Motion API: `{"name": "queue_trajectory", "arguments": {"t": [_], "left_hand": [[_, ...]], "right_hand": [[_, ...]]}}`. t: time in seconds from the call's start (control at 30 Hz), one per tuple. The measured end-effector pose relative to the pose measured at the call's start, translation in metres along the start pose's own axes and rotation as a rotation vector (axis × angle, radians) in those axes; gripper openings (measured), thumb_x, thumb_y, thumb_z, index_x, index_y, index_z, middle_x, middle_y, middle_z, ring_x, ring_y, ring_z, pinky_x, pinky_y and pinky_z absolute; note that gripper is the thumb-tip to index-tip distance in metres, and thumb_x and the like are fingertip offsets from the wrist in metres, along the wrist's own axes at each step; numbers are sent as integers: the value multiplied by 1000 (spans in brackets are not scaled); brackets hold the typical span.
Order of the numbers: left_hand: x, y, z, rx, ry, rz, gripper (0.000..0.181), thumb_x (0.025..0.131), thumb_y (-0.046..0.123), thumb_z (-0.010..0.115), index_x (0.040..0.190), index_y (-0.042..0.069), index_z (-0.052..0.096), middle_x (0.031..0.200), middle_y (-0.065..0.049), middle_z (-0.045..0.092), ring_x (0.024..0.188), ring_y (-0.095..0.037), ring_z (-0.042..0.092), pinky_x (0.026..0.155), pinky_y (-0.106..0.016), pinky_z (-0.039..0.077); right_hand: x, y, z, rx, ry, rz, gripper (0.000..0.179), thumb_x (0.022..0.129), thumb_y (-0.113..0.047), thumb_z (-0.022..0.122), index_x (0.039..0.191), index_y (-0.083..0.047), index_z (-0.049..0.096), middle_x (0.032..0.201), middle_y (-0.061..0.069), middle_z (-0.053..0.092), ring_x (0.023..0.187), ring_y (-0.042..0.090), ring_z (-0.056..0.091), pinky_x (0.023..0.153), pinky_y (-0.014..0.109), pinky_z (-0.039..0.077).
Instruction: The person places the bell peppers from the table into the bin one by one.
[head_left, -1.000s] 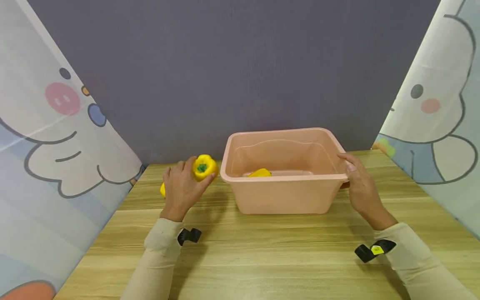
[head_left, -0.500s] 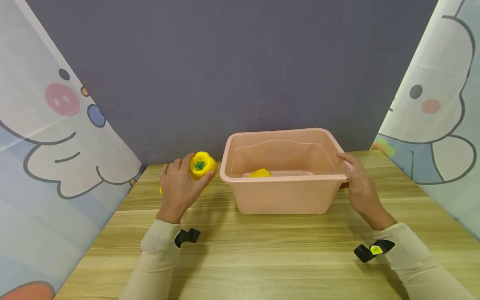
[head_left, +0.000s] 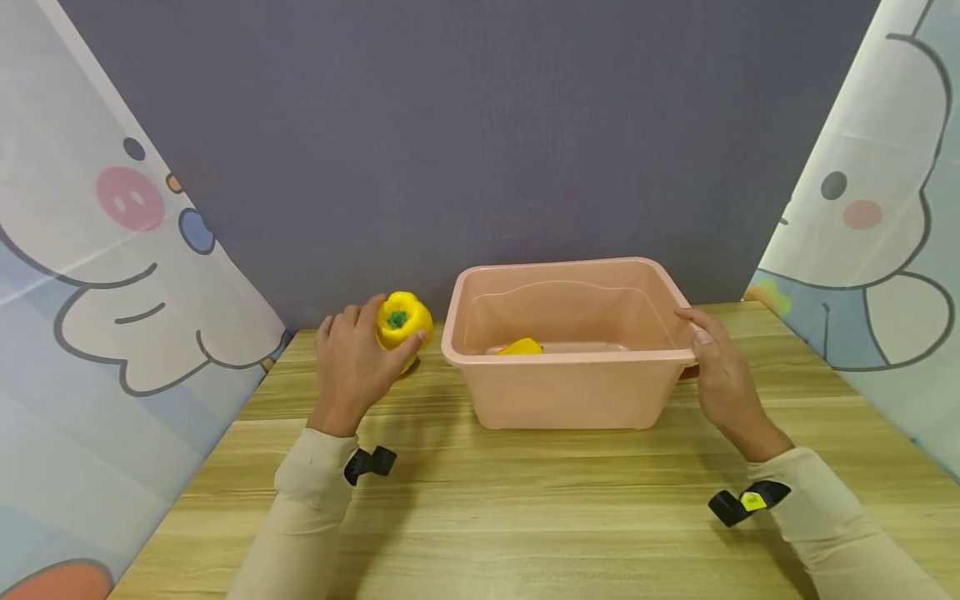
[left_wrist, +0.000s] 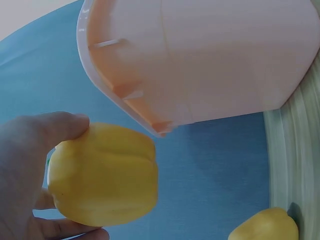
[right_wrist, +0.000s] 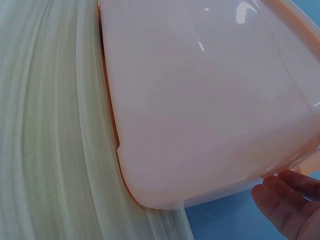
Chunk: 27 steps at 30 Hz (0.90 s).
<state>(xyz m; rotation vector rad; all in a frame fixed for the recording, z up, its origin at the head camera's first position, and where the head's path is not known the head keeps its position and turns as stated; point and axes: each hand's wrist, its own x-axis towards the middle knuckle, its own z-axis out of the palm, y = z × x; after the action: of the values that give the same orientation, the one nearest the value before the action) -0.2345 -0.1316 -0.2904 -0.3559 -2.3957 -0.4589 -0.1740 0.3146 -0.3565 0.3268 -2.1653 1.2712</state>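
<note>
In the head view my left hand (head_left: pixel 351 367) holds a yellow bell pepper (head_left: pixel 405 318) with a green stem, thumb on one side and fingers on the other. The left wrist view shows this bell pepper (left_wrist: pixel 105 175) raised off the table, apart from the pink plastic bin (head_left: pixel 570 392). A second yellow pepper (left_wrist: pixel 267 226) rests on the table below; only a sliver shows in the head view. Inside the bin lies another yellow pepper (head_left: pixel 521 346), partly hidden by the front wall. My right hand (head_left: pixel 727 383) grips the bin's right rim, thumb on top and fingers underneath.
The wood-grain table (head_left: pixel 525 517) carries the bin near its back edge. A dark grey panel (head_left: pixel 480 150) rises behind it. Printed cartoon cloths (head_left: pixel 97 317) stand at the left and right sides.
My left hand has moved slightly up and left with the bell pepper. Yellow once visible left of that hand is hidden; a sliver now shows below the held pepper. Right hand and bin stay put.
</note>
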Motion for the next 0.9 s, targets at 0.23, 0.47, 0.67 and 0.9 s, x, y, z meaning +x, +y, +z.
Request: {"name": "queue_trajectory", "arguments": {"t": [0.23,0.47,0.67,0.9], "left_hand": [[6,6,-4,-22,6,6,77,85,56,72,137,1,57,115,-23,63,106,-42,56,106,-65,28],[12,11,-8,-12,19,28,76,85,56,72,136,1,58,114,-23,63,104,-41,57,105,-65,29],[20,16,-13,-32,24,25,76,86,56,71,137,1,57,115,-22,63,105,-40,56,105,-61,31],[28,22,-16,-43,8,23,79,86,61,67,138,2,57,116,-20,64,107,-38,56,106,-59,30]], "right_hand": [[0,0,0,2,-2,3,45,110,-23,28,149,-7,44,134,24,51,83,2,59,66,15,51],[0,0,1,-16,-7,3,45,110,-24,27,149,-8,43,137,24,50,84,2,58,65,16,51],[0,-1,1,-16,-4,1,45,110,-24,27,149,-8,44,135,24,51,82,3,58,65,16,51],[-1,-1,1,-1,2,7,45,110,-24,27,149,-7,43,135,24,50,82,2,59,65,15,51]]}}
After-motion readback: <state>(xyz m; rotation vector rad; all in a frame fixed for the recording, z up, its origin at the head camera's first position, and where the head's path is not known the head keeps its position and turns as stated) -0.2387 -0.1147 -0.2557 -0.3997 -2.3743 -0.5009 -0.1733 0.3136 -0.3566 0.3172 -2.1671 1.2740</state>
